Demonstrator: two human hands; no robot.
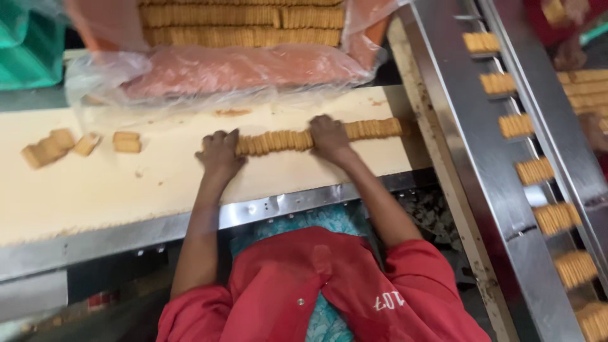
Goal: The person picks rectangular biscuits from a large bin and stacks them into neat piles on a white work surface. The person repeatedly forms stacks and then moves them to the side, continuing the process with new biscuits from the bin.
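A long row of tan biscuits (pixel 278 140) stands on edge on the cream work table (pixel 95 190). My left hand (pixel 219 154) presses against the row's left end with fingers curled. My right hand (pixel 329 137) grips the row partway along, fingers over the top; more biscuits of the same row (pixel 377 128) stretch on to its right. Both of my arms reach forward from red sleeves.
Loose biscuits (pixel 57 147) lie at the table's left. A plastic-lined crate with stacked biscuit rows (pixel 240 26) sits behind. To the right, a steel conveyor (pixel 481 164) carries small biscuit stacks (pixel 534 170). Another person's hand (pixel 568 54) works at top right. A green crate (pixel 28 44) stands at top left.
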